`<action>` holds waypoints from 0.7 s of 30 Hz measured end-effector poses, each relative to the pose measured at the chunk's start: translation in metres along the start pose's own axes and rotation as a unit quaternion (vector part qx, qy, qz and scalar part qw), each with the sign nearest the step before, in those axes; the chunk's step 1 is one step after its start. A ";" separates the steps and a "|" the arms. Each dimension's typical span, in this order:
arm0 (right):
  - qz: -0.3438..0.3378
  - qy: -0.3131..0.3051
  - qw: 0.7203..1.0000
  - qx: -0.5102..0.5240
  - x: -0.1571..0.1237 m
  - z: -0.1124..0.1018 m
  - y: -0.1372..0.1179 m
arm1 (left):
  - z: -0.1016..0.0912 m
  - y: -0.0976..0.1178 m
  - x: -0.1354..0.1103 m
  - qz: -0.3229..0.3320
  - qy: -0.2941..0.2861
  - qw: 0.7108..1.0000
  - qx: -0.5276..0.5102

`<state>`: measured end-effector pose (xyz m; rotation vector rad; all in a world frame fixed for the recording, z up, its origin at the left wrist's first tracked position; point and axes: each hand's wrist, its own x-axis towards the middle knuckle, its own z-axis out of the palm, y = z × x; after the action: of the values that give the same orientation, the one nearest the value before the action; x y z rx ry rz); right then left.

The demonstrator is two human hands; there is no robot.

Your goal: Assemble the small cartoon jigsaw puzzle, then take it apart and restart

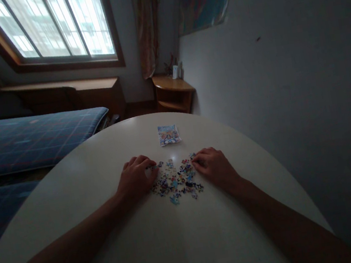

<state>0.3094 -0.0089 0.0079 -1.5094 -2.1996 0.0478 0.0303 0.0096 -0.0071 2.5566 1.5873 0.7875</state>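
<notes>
A small heap of loose colourful jigsaw pieces [176, 180] lies in the middle of a round white table [166, 243]. My left hand [136, 177] rests at the heap's left edge, fingers curled down onto the pieces. At the right edge sits my right hand [213, 165], fingers bent and tips touching the pieces. What either hand pinches, if anything, is too small to make out. A small printed picture card [168, 134] lies flat beyond the heap.
A bed with a blue checked cover [25, 140] runs along the left. A wooden corner shelf [172, 91] stands behind the table, under a curtain. The grey wall [284, 67] is close on the right. A window [54, 24] is at the back.
</notes>
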 end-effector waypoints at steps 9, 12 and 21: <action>-0.039 -0.016 0.999 0.014 -0.001 0.001 -0.006 | 0.000 0.001 0.001 -0.010 -0.008 1.000 -0.025; -0.022 -0.020 1.000 0.003 -0.001 -0.001 -0.002 | 0.000 0.001 0.001 -0.015 -0.013 1.000 -0.024; -0.072 -0.023 0.996 0.037 -0.003 -0.001 -0.009 | 0.003 -0.001 0.000 -0.014 -0.007 1.000 -0.011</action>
<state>0.3025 -0.0156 0.0099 -1.3197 -2.3095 0.1168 0.0307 0.0104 -0.0097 2.5140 1.5979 0.7771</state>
